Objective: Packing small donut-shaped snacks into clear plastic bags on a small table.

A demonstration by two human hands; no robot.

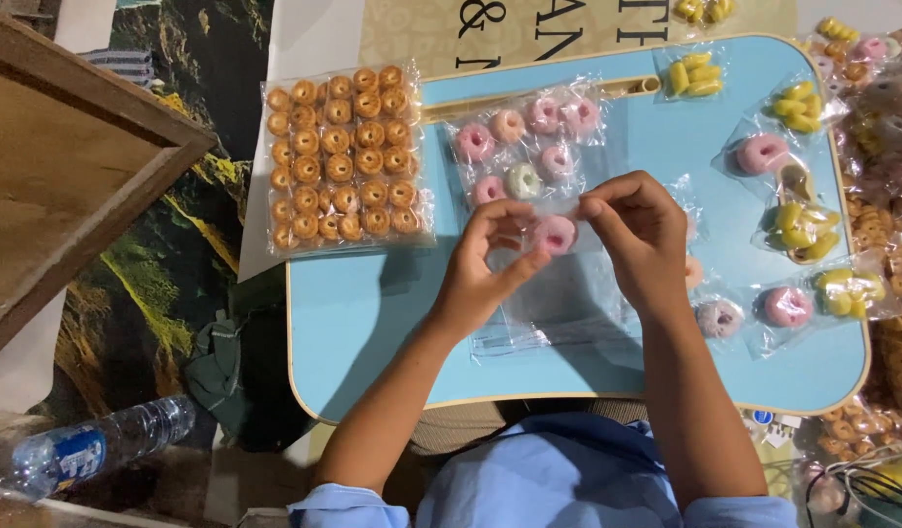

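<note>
A small pink ring-shaped sweet [555,234] with a pale hole in its middle sits inside a little clear bag [568,227], held up just above the light blue table [373,323] near its middle. The left hand [485,264] pinches the bag's left edge, its fingers [500,217] closed on the plastic, and the right hand [639,235] has its fingers [596,207] clamped on the bag's top right edge. Beneath the hands, on the table, lies a stack of empty clear bags [554,318]. Just beyond the sweet, further from the person, lies a clear packet [525,147] holding pink rings and one whitish ring. To the left of that packet, overhanging the table's left edge, is a larger clear packet [342,156] filled with rows of small golden-brown ring biscuits. To the right of the held sweet, small filled bags lie scattered on the table: some with a single pink ring [761,154], others with yellow pieces [801,227]. Past the table's right edge are heaped more packets of brown rings [896,264]. Well to the left of the table, on the floor, lies a plastic water bottle [99,448].
</note>
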